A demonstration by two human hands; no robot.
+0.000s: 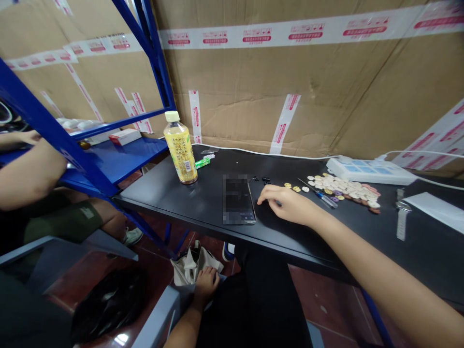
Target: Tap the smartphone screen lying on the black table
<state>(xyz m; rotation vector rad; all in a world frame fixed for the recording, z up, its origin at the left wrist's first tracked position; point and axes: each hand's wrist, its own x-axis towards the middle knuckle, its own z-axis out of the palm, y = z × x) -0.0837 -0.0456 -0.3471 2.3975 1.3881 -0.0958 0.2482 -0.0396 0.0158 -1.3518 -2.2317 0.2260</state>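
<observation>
Black desk (152, 193) is smooth with a soft satiny sheen, and the phone (236, 200) on it has a shiny edge. Bottle (181, 154) on the left: clear glossy plastic. Far wall (235, 72) is totally matt cardboard under slick tape (279, 34). Blue frame (50, 123) at left looks like glossy painted metal, pale bag (186, 269) looks like cloth.

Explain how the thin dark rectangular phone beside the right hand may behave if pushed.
Lying flat, the thin dark rectangular phone should hardly tip or roll. Its straight edges suggest stiffness. The smooth black tabletop may let it slide.
</observation>
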